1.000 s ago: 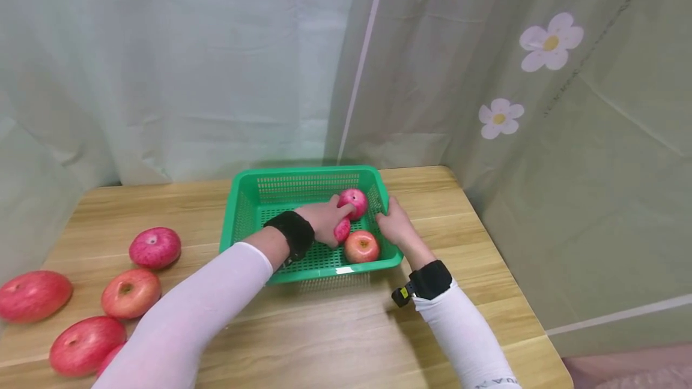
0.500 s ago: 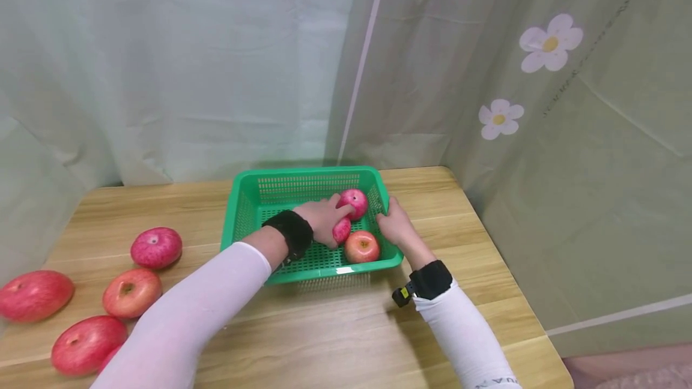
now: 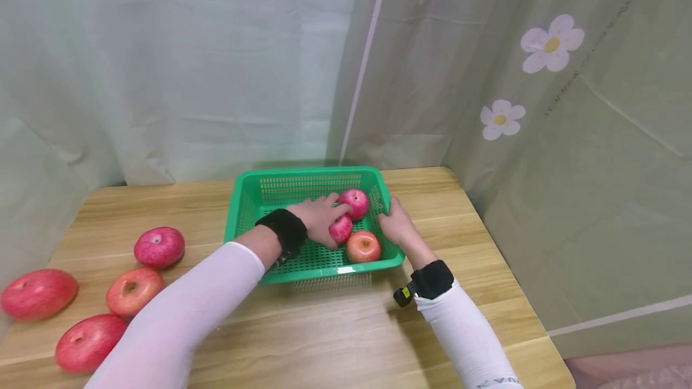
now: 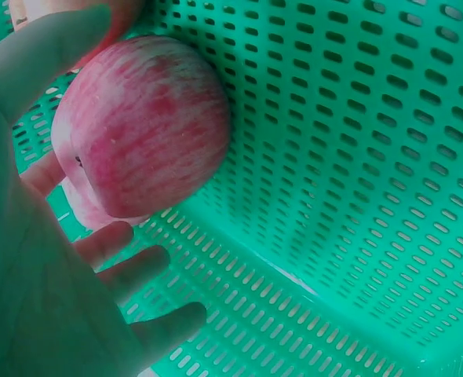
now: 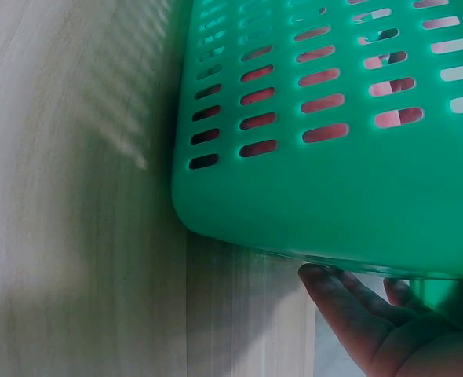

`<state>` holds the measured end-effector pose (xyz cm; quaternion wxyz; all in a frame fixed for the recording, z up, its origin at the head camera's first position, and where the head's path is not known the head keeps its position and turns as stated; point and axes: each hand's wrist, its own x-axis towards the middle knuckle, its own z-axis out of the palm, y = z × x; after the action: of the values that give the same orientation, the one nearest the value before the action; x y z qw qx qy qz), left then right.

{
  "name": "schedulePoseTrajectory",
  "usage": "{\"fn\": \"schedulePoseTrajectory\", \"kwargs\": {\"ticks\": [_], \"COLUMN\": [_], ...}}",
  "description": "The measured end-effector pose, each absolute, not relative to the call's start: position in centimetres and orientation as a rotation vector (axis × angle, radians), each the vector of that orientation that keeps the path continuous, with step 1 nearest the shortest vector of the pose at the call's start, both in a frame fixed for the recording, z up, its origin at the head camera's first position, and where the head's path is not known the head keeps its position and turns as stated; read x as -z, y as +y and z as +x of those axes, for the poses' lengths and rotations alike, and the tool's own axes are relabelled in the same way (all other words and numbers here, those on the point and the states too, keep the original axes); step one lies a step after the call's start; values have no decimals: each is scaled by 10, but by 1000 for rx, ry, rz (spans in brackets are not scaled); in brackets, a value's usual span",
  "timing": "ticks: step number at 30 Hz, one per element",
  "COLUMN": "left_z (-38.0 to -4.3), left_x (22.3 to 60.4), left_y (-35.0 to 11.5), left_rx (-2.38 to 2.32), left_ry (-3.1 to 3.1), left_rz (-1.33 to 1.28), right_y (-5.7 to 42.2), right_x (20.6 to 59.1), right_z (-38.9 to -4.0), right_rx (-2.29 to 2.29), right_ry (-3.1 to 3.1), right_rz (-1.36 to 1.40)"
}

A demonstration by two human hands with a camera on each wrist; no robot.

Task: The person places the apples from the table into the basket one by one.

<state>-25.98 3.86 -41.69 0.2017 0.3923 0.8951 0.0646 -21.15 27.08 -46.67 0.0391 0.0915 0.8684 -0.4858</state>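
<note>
A green plastic basket (image 3: pixel 303 273) with slotted walls stands on the table, three red apples gathered at its right end. My left hand (image 3: pixel 318 218) reaches inside, its fingers spread loosely beside the middle apple (image 3: pixel 342 230). In the left wrist view the left fingers (image 4: pixel 169 334) and thumb are parted, with a streaked apple (image 4: pixel 153 126) past them. Another apple (image 3: pixel 354 203) lies behind, and a paler red apple (image 3: pixel 363 247) in front. My right hand (image 3: pixel 399 223) grips the basket's right rim, thumb inside; in the right wrist view its fingers (image 5: pixel 349 310) are at the rim.
Several more apples lie on the left of the wooden table (image 3: pixel 303 341), including a dark pink apple (image 3: pixel 159 247) and a long red apple (image 3: pixel 39 294). My left sleeve (image 3: pixel 178 311) passes close by them. A curtain (image 3: pixel 216 77) hangs behind the table.
My left hand has drawn slightly left and its fingers have loosened from the middle apple, which shows more now. The right hand stays on the rim.
</note>
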Motion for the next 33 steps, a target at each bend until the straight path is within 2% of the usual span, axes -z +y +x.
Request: {"fn": "schedulePoseTrajectory", "kwargs": {"ticks": [33], "left_z": [-276], "left_x": [405], "left_y": [-3], "left_rx": [-371], "left_ry": [2407], "left_rz": [1144], "right_y": [275], "right_x": [467], "right_z": [-220], "right_rx": [1467], "right_ry": [2668], "right_rz": [258]}}
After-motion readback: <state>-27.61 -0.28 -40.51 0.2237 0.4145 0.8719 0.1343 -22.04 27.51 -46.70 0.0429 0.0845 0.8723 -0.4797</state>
